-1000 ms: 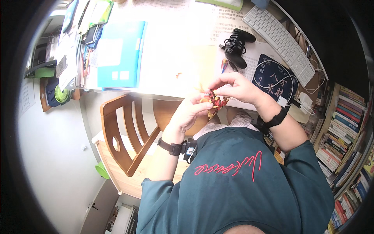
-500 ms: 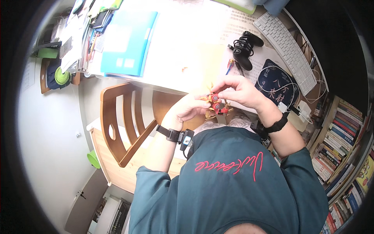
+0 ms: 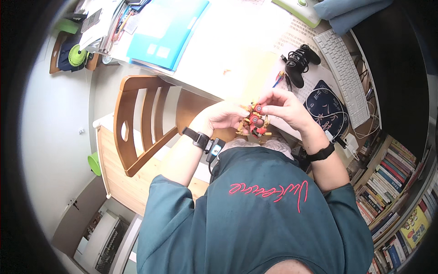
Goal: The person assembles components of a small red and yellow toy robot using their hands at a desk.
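Note:
Above my lap, at the desk's near edge, a small red and gold toy figure [image 3: 255, 120] is held between both hands. It has round red discs with dark centres and gold limb-like pieces. My left hand [image 3: 223, 115] grips it from the left with fingers closed around its side. From the right, my right hand [image 3: 285, 108] pinches its upper part between thumb and fingers, close to one red disc. Parts of the toy are covered by my fingers. Black straps circle both wrists, and the left one carries a small device [image 3: 215, 148].
On the white desk [image 3: 237, 41] lie a blue folder [image 3: 166, 36], a black game controller [image 3: 299, 66] with its cable, a white keyboard [image 3: 342, 75], a dark blue mat [image 3: 326, 107] and some pens [image 3: 279, 78]. A wooden chair [image 3: 137, 123] stands left; a bookshelf [image 3: 388, 182] stands right.
The view has shifted and turned slightly. Both hands still hold the toy, which has tilted a little, and my right fingers have moved slightly on its upper part.

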The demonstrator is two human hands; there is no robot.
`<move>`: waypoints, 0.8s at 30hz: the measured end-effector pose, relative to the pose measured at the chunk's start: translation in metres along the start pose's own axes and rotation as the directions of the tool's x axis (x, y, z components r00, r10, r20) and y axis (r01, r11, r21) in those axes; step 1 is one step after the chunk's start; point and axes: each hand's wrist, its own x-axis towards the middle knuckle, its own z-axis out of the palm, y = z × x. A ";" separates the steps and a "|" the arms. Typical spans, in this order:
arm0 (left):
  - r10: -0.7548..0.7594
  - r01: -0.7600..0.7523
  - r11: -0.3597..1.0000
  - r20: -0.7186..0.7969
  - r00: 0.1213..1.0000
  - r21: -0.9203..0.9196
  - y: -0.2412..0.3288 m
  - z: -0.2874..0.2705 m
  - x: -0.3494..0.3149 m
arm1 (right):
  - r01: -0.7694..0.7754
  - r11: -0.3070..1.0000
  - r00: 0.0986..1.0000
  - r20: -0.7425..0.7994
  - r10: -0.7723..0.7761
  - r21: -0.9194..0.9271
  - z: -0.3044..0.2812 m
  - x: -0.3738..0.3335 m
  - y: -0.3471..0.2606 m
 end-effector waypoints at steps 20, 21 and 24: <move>-0.049 0.056 0.995 -0.080 0.996 0.083 0.004 0.015 0.007 | -0.010 0.998 0.997 -0.075 0.005 -0.063 -0.010 -0.007 0.001; -0.028 0.035 0.996 -0.091 0.995 0.076 0.004 0.016 0.007 | -0.001 0.999 0.996 -0.090 -0.003 -0.047 -0.009 -0.007 0.000; -0.011 0.019 0.997 -0.110 0.994 0.071 0.005 0.020 0.007 | 0.033 0.999 0.996 -0.087 -0.036 -0.037 -0.012 -0.009 0.002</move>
